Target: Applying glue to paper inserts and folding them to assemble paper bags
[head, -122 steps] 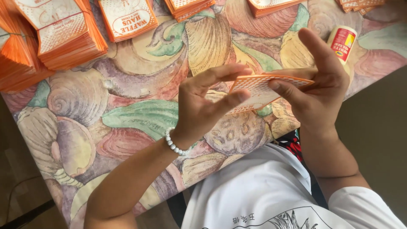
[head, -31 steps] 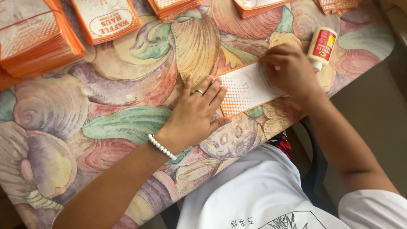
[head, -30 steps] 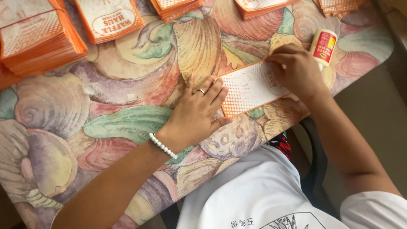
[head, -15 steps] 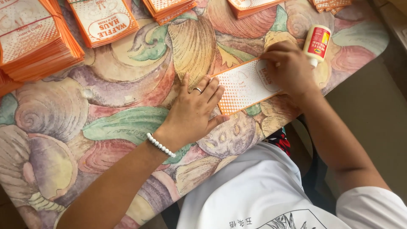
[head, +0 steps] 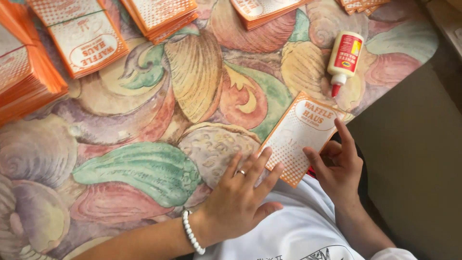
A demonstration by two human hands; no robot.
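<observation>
A flat orange-and-white paper bag [head: 301, 135] lies at the near edge of the table, printed side up. My left hand [head: 240, 195] rests flat with fingers spread, fingertips on the bag's near left corner; it wears a ring and a white bead bracelet. My right hand [head: 339, 166] pinches the bag's right edge between thumb and forefinger. A white glue bottle [head: 344, 55] with a red label and red tip lies on the table just beyond the bag.
Stacks of the same orange bags [head: 86, 41] stand along the far and left sides of the table [head: 159, 110], which has a shell-patterned cloth. The table's edge runs right beside my right hand.
The bag has been turned printed side up and shifted to the table's near edge. My right hand has moved from pressing its top to gripping its right edge.
</observation>
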